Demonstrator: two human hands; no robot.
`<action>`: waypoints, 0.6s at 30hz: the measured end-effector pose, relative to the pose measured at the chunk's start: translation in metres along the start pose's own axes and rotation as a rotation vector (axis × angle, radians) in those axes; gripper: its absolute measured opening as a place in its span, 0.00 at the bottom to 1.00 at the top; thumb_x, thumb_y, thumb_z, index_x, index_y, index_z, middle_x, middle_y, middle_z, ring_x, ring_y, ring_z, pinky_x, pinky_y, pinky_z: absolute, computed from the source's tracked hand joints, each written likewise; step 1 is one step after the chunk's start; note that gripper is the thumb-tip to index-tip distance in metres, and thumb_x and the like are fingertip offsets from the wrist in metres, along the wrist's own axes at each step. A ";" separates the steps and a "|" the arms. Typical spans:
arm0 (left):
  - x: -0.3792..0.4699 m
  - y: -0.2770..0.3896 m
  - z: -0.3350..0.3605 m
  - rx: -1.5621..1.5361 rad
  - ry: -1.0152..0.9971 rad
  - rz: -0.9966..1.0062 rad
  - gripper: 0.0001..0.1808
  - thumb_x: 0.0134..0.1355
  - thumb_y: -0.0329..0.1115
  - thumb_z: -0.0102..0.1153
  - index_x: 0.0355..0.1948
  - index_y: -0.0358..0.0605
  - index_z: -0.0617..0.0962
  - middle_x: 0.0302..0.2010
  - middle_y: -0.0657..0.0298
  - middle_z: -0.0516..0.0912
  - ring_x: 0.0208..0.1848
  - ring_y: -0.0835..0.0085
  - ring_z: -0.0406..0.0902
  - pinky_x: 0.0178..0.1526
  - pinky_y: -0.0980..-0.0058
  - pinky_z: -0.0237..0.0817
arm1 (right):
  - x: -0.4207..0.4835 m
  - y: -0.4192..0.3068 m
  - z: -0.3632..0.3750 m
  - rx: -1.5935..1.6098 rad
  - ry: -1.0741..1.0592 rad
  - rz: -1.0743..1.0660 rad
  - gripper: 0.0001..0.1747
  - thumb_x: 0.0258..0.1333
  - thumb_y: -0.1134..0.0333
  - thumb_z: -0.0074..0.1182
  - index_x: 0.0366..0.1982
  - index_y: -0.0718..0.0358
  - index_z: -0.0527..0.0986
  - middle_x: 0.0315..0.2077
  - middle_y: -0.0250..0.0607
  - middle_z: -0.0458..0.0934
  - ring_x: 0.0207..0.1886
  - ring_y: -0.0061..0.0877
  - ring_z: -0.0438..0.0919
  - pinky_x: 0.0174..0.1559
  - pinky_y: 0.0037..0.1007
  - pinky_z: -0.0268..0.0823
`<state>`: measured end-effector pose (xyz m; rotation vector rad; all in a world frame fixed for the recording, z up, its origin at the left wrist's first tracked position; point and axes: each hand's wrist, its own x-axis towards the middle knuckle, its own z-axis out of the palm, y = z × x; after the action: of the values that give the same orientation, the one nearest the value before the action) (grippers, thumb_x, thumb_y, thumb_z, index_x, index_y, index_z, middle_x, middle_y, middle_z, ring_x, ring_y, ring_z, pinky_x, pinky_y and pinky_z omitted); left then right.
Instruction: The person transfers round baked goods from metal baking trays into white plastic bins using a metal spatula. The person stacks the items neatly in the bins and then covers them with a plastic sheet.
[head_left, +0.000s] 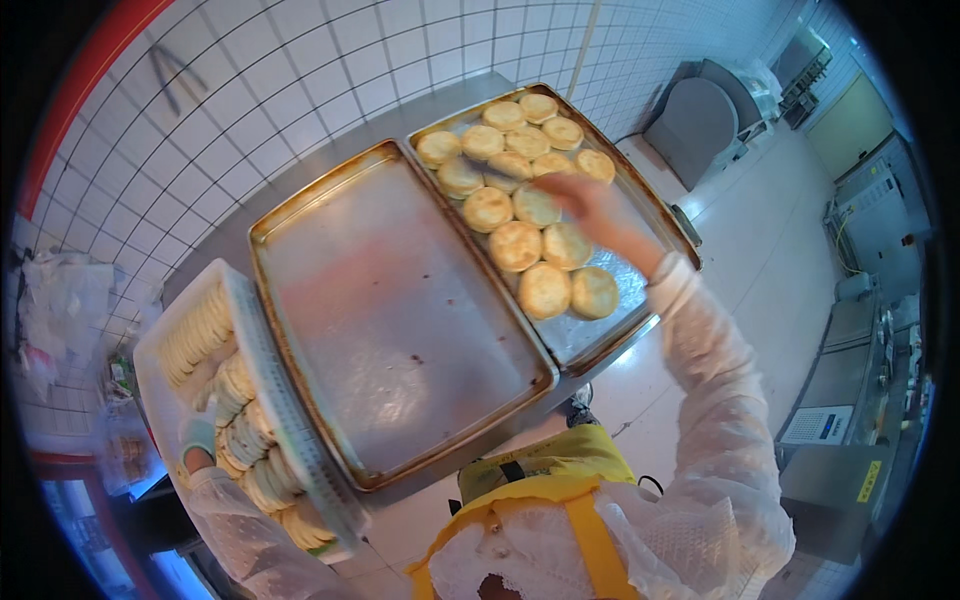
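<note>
My right hand (574, 196), blurred by motion, is over the right baking tray (626, 281). It grips a thin dark flat tool (487, 171), perhaps a spatula, which reaches left under or against a tilted round bread (510, 165). Several golden round flat breads (516, 245) lie close together on that tray. On the left, my left hand (199, 435), in a pale glove, is inside a white plastic crate (289, 442). Rows of breads stand on edge there (196, 334). The left fingers are among the breads, and their grip is unclear.
A second baking tray (337, 322) with brown rims and a few dark crumbs lies between crate and right tray. Both trays rest on a metal table (315, 154) against a white tiled wall (315, 67). Grey round-ended equipment (690, 124) stands beyond on the floor.
</note>
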<state>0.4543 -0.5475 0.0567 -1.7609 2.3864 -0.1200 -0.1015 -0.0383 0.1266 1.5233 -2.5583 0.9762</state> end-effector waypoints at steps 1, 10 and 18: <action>-0.018 0.035 -0.022 -0.118 -0.019 0.027 0.49 0.57 0.65 0.54 0.68 0.39 0.59 0.54 0.38 0.76 0.57 0.45 0.74 0.57 0.60 0.65 | -0.015 0.052 -0.033 -0.106 0.055 0.067 0.20 0.58 0.71 0.48 0.53 0.55 0.75 0.47 0.46 0.80 0.49 0.41 0.78 0.47 0.38 0.71; -0.210 0.480 -0.155 -0.249 0.022 0.596 0.33 0.60 0.52 0.59 0.65 0.55 0.69 0.68 0.56 0.65 0.69 0.51 0.60 0.70 0.62 0.52 | -0.019 0.270 -0.096 -0.473 -0.162 0.114 0.13 0.56 0.71 0.48 0.42 0.55 0.78 0.31 0.43 0.81 0.39 0.43 0.79 0.39 0.43 0.71; -0.208 0.669 -0.106 -0.473 -0.031 0.932 0.30 0.63 0.52 0.52 0.66 0.62 0.67 0.69 0.57 0.64 0.67 0.53 0.63 0.68 0.62 0.55 | 0.061 0.294 -0.112 -0.436 -0.066 0.008 0.09 0.59 0.69 0.47 0.41 0.55 0.75 0.32 0.45 0.79 0.34 0.41 0.81 0.33 0.41 0.73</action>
<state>-0.1344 -0.1533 0.0680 -0.5631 3.0877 0.6182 -0.4013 0.0685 0.0871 1.4353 -2.5891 0.3335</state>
